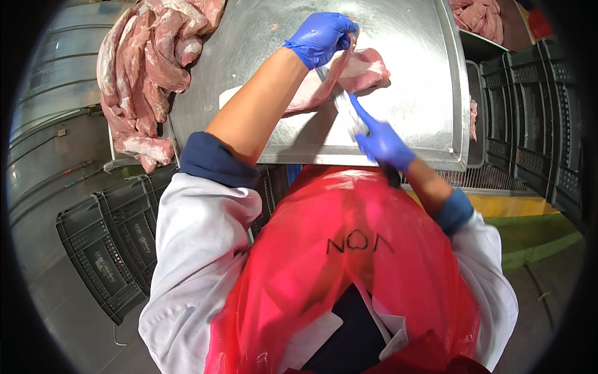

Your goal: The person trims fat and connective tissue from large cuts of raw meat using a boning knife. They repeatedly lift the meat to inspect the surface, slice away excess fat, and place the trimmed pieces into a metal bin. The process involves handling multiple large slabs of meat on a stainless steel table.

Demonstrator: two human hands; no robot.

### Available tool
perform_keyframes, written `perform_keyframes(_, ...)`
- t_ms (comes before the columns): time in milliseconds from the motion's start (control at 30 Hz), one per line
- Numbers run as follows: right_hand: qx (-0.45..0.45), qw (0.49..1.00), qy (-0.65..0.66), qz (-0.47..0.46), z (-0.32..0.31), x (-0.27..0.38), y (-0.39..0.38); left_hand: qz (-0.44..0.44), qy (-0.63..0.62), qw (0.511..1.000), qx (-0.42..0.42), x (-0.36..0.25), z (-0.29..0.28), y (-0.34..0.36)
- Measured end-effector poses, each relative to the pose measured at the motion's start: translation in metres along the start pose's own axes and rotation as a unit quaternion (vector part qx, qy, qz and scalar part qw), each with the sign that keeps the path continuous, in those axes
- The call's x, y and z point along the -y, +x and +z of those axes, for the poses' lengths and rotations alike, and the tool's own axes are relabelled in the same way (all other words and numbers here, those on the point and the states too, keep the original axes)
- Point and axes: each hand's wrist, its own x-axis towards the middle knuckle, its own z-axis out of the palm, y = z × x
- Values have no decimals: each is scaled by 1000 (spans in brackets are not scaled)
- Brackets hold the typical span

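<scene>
A long piece of raw pale pink meat [366, 70] lies across the metal tray table. My left hand [321, 38], in a blue glove, pinches a thin strip at its far side and lifts it up from the rest. In my right hand [385, 144], also gloved in blue and slightly blurred, is a knife [344, 111] with a dark handle. The blade points away from me and its tip end passes under the lifted strip, where the strip and my left hand partly hide it. My right index finger stretches along the blade's back.
The metal tray table [430, 93] has a raised rim. Raw meat strips [149, 68] are heaped at its left edge, and more meat [478, 20] lies at the far right. Black plastic crates [529, 118] stand on the right; other black crates [112, 249] are low on the left.
</scene>
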Motion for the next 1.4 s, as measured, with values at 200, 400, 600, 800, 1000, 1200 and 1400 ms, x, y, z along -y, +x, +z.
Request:
perform_keyframes(200,-94,993,73,-8,21,19,81,29,-48,994,89,14,-21,5)
perform_keyframes(400,-88,994,26,-61,73,-6,14,51,-119,992,-8,-17,-17,-27)
perform_keyframes(600,-140,988,46,-45,74,36,96,62,-188,975,100,-38,-21,-35)
perform_keyframes(800,-148,983,-33,-102,130,-1,51,94,-219,964,121,-62,-40,-67)
perform_keyframes(1000,-182,976,-74,-95,126,23,104,145,-254,954,67,-88,-50,-93)
perform_keyframes(1200,-119,992,-27,6,142,53,108,234,-276,929,74,-102,-72,-122)
perform_keyframes(1400,-157,980,-108,-63,182,7,98,289,-280,913,68,-130,-89,-158)
